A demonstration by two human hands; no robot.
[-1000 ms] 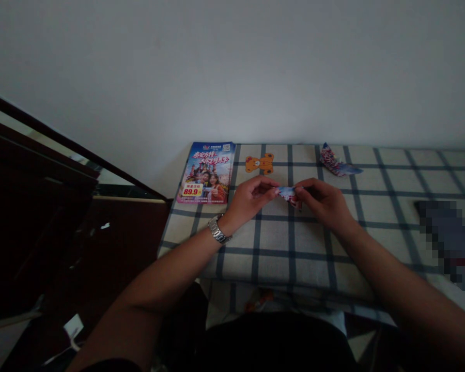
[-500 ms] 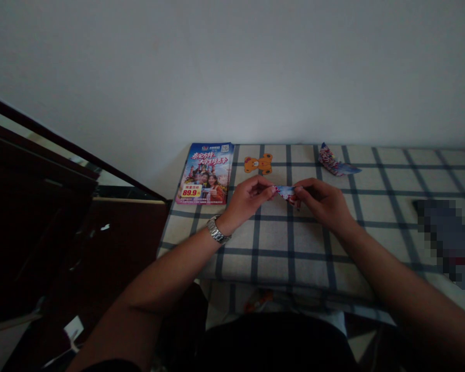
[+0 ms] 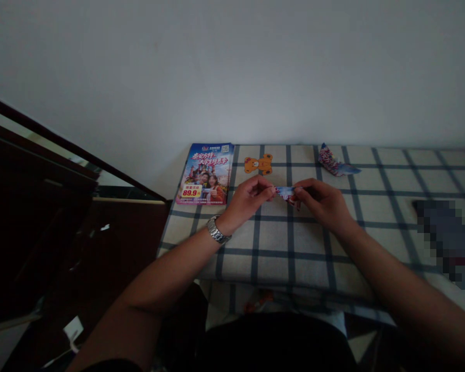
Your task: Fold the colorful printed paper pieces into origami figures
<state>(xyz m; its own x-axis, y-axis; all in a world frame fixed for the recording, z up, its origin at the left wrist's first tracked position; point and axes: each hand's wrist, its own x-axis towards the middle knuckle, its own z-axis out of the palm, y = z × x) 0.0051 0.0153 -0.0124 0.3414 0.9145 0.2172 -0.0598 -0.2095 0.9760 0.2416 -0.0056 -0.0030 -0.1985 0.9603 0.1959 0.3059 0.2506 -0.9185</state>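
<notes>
Between my two hands, above the checked tablecloth, is a small folded piece of printed paper [image 3: 285, 192] in blue, white and red. My left hand [image 3: 252, 195] pinches its left end, thumb against fingers, and a metal watch [image 3: 218, 230] sits on that wrist. The right end is gripped by my right hand [image 3: 322, 202] between thumb and fingertips. A pointed flap of the paper hangs down near the right fingers. Farther back on the right lies another folded paper shape [image 3: 336, 163] with similar printing, touched by neither hand.
A stack of printed flyers [image 3: 205, 175] lies at the table's back left, beside a bear picture [image 3: 259, 164] on the checked tablecloth [image 3: 273, 237]. At the right edge is a dark, pixelated object [image 3: 449, 237]. A wall [image 3: 256, 77] rises behind the table; dark furniture [image 3: 31, 217] stands left.
Both hands stay almost in place. The hanging flap of the held paper has shifted slightly and shows a clearer point.
</notes>
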